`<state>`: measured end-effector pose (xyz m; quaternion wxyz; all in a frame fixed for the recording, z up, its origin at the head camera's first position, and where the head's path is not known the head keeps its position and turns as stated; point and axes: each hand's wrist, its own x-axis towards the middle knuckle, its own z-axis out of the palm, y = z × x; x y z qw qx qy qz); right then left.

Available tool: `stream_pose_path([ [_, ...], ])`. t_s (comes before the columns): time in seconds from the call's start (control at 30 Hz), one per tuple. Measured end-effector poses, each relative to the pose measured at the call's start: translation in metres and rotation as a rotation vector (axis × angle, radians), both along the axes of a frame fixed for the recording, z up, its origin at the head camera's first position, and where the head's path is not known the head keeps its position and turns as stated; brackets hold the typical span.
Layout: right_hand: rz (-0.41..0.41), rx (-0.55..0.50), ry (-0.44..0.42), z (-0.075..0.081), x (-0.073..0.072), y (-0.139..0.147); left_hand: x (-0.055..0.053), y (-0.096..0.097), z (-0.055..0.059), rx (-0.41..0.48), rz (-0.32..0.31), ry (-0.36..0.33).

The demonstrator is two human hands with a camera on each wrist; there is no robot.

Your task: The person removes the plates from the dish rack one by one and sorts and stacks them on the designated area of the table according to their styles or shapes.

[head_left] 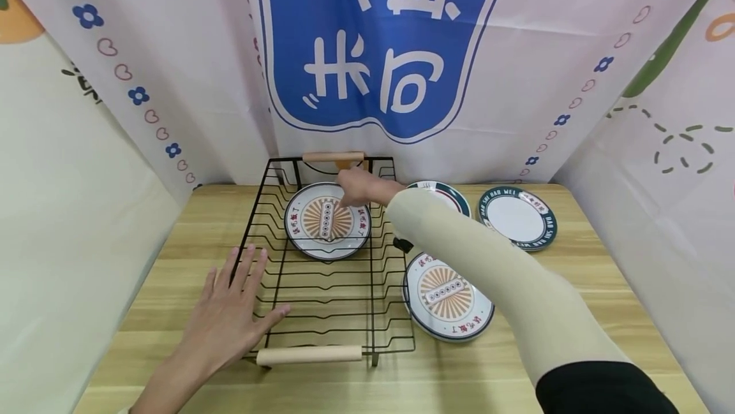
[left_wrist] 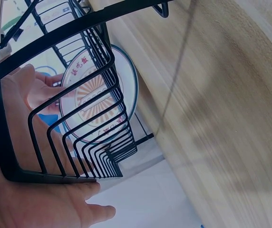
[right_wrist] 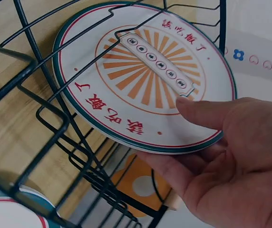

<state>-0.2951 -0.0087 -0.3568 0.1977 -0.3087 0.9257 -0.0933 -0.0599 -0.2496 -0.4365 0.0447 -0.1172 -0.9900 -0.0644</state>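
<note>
A black wire dish rack with pale wooden handles (head_left: 310, 355) stands on the table. My right hand (head_left: 356, 185) pinches a white plate (head_left: 327, 221) by its edge near the back of the rack, thumb on the printed face and fingers behind. The plate has a dark green rim, an orange sunburst and red characters; it stands tilted among the wires (right_wrist: 50, 57). At the rack's left side, my left hand (head_left: 226, 309) rests with spread fingers, its thumb reaching over the black frame (left_wrist: 55, 33).
Right of the rack lies a stack of similar plates (head_left: 448, 296). Behind it is a partly hidden plate (head_left: 439, 192), with a dark-green-rimmed lettered plate (head_left: 517, 217) farther right. Printed cloth (head_left: 367, 127) hangs at the table's back edge.
</note>
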Motion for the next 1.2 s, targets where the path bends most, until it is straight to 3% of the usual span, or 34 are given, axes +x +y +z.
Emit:
stream_pose_path([
  [0.33,0.073,-0.009,0.014,-0.007,-0.006,0.004,0.004,0.001,0.000,-0.005,-0.002,0.000],
  [0.83,0.028,-0.128,0.012,0.001,-0.005,0.015,0.002,0.001,-0.001,-0.003,-0.006,0.003],
  [1.0,-0.015,-0.175,0.054,0.011,-0.004,0.023,0.002,0.001,-0.002,0.005,-0.009,0.018],
  [1.2,-0.033,-0.204,0.166,0.024,0.003,0.036,0.001,0.000,-0.003,0.015,-0.014,0.029],
])
